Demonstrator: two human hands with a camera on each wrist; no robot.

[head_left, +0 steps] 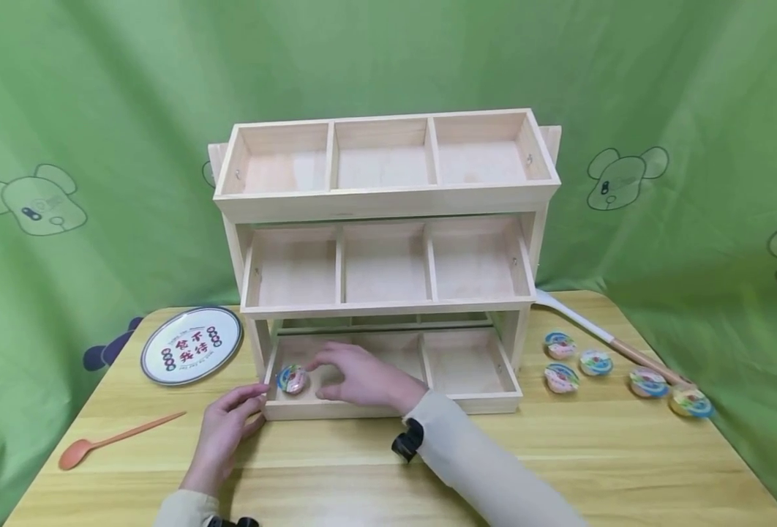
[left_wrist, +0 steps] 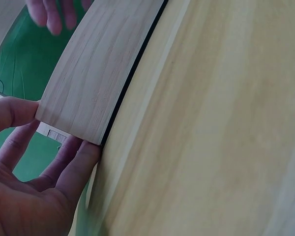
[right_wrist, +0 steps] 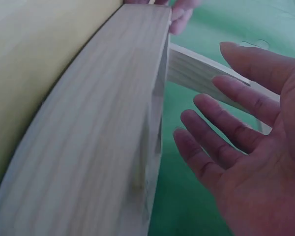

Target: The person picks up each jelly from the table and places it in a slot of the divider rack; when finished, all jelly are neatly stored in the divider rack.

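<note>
pale wooden table (head_left: 560, 454) backed by green cartoon-printed cloth (head_left: 99, 110).

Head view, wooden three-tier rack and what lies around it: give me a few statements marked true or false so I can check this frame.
1. One jelly cup lies in the left compartment of the bottom tray. True.
2. The right hand grips the cup. False: its fingers are spread open above the tray, beside the cup.
3. The left hand touches the tray's front left corner. True.
4. The orange spoon lies in the top tier. False: it lies on the table, left of the rack; the top tier holds nothing.
5. Five more cups lie on the table right of the rack. True.
</note>
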